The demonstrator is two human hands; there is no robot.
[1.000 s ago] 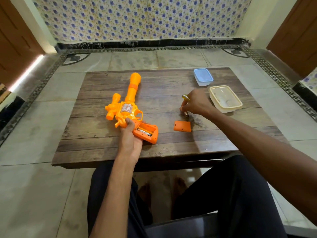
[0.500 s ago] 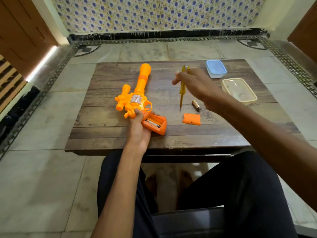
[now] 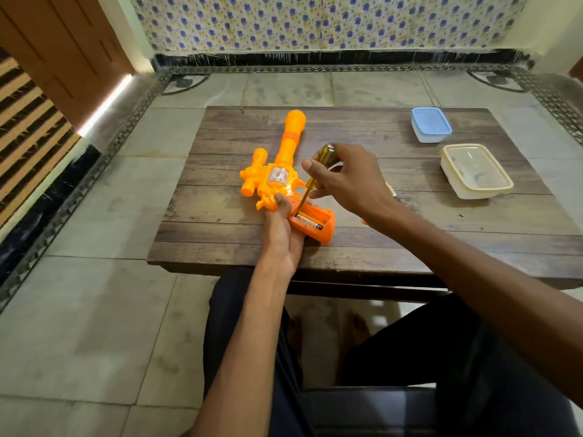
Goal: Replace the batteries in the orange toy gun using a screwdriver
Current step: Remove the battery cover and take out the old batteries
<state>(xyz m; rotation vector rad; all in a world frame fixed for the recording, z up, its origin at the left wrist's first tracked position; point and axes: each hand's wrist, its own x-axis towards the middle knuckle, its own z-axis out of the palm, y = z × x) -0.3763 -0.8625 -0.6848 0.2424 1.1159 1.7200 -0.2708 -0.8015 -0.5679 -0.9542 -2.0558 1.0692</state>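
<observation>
Toy gun (image 3: 285, 171) flat on counter (image 3: 378, 247), handle compartment open, battery (image 3: 309, 221) inside. Left grip (image 3: 284, 234) clasping the handle; right grip (image 3: 350, 181) pinching screwdriver (image 3: 310, 181), tip at battery's end. Likely risk: tip slipping while prying, gouging plastic or flicking battery away.

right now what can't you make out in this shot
Head view only:
- The screwdriver tip: too small to tell what it touches inside the toy gun.
- The cover: only a sliver shows past the right hand's wrist.
- The loose battery: mostly behind that hand.
- The cream tub: contents blurred under its lid.
</observation>
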